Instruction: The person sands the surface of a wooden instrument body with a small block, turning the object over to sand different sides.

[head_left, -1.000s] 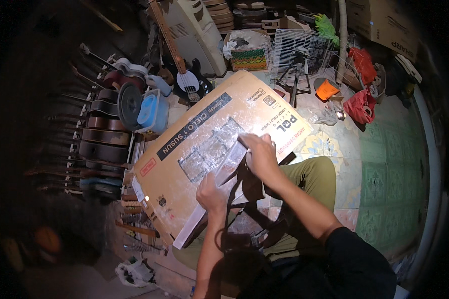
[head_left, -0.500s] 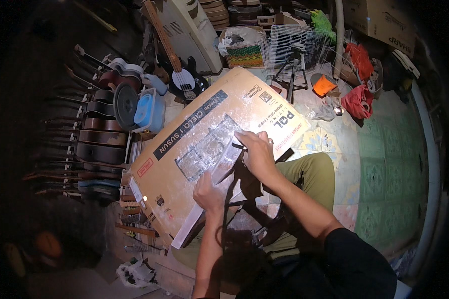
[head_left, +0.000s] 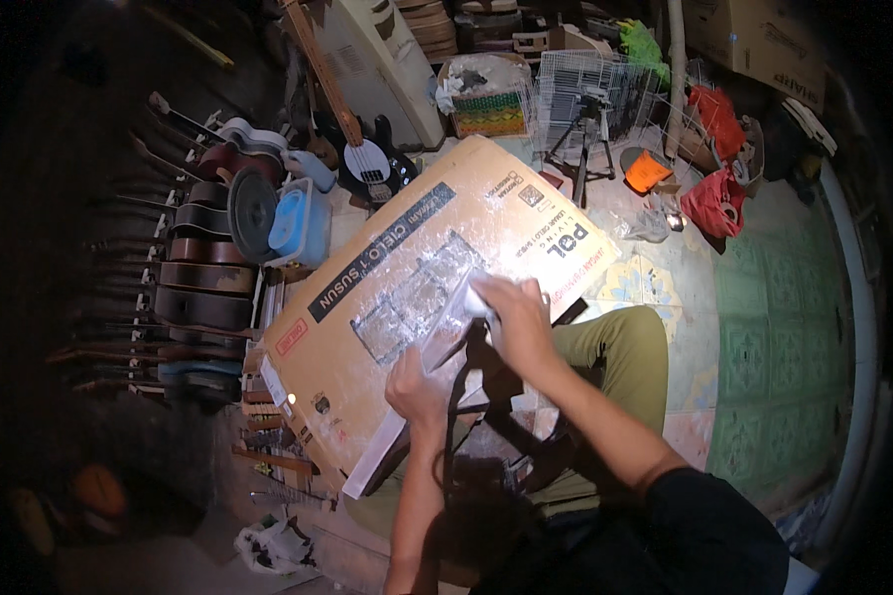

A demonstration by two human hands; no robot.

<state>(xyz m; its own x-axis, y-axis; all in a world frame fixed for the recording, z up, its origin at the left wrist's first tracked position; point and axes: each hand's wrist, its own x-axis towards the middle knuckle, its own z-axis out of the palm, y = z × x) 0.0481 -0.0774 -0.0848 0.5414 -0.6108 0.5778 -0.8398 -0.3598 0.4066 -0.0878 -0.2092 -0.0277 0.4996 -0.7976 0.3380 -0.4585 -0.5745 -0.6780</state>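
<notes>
A long, narrow piece with a pale, dusty face and a darker side [head_left: 377, 459] lies slantwise over the near edge of a flat cardboard sheet [head_left: 342, 392]. I cannot make out exactly what it is. My left hand [head_left: 417, 385] is wrapped round its middle. Farther up, my right hand [head_left: 514, 315] presses with bent fingers near the upper end. A small whitish pad or folded sheet [head_left: 474, 301] shows under those fingertips, partly hidden by them. Whitish dust lies on the cardboard around the upper end.
Several guitars [head_left: 203, 276] stand in a row at the left, near a clear plastic tub [head_left: 313, 233]. A black-and-white electric guitar [head_left: 367, 164] leans behind the cardboard. A wire cage [head_left: 566, 89], small tripod [head_left: 590, 129] and red bag [head_left: 712, 203] stand farther back.
My right hand has shifted slightly nearer along the piece, and the whitish pad now shows under its fingers. My left hand keeps its hold in nearly the same place.
</notes>
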